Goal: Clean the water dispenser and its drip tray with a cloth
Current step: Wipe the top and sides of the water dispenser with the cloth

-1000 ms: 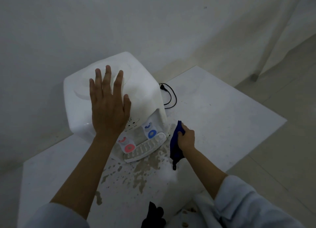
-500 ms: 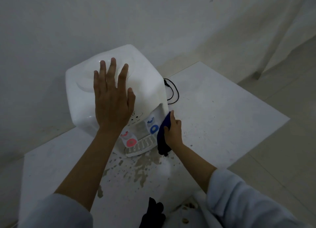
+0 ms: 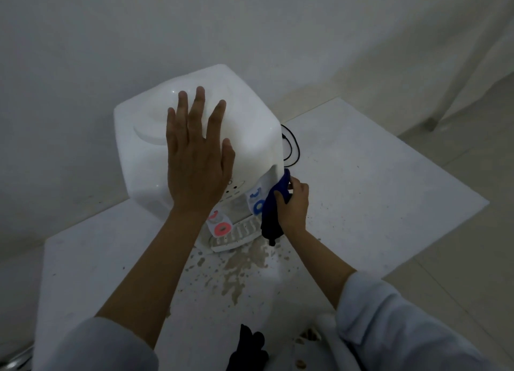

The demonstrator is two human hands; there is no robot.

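At frame centre, the left hand [image 3: 196, 159] lies flat, fingers straight, steadying the water dispenser [image 3: 244, 126] while the right hand [image 3: 293, 206] grips the blue cloth [image 3: 274, 212] against its front right edge, above the drip tray [image 3: 236, 233].

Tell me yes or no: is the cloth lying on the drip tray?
No, the right hand grips the blue cloth against the dispenser.

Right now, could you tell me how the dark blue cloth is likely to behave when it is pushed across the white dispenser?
The dark blue cloth is probably floppy: it hangs limp below the right hand gripping it. It likely bunches rather than slides flat. The white plastic water dispenser may shift, since the left hand rests flat on top.
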